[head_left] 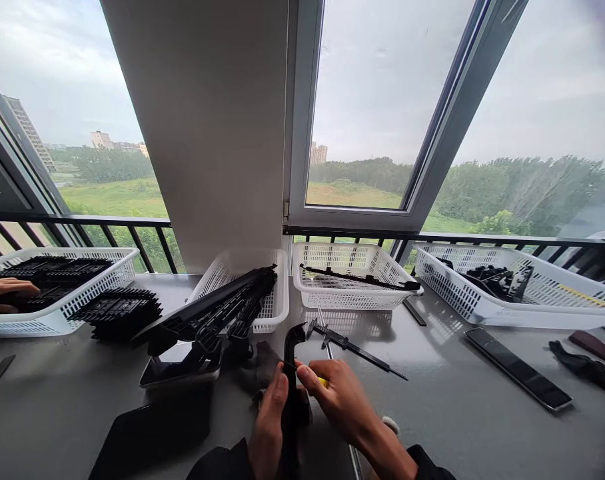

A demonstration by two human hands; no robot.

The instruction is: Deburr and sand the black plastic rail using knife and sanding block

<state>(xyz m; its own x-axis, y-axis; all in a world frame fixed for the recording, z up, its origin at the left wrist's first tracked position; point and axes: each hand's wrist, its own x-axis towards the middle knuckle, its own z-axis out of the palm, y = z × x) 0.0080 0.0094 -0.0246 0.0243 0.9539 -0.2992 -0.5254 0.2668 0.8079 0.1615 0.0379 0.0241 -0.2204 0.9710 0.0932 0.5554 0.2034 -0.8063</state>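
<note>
A long black plastic trim piece (293, 343) with a curved upper end stands in front of me, its lower part dark against my clothing. My left hand (269, 417) is closed around its left side, thumb pointing up along it. My right hand (341, 395) is closed on a small tool with a yellow handle (323, 382); its thin tip reaches across the trim piece near my left thumb. Most of the tool is hidden in the fist, so its exact kind does not show. A black caliper (355, 348) lies just beyond my right hand.
White baskets (277, 320) (307, 300) with black parts line the window side. Another person's hand (7, 293) rests in the far-left basket (47, 325). Stacked black parts (120, 313), a metal tray (180, 381) and a phone (517, 368) occupy the grey table (447, 413).
</note>
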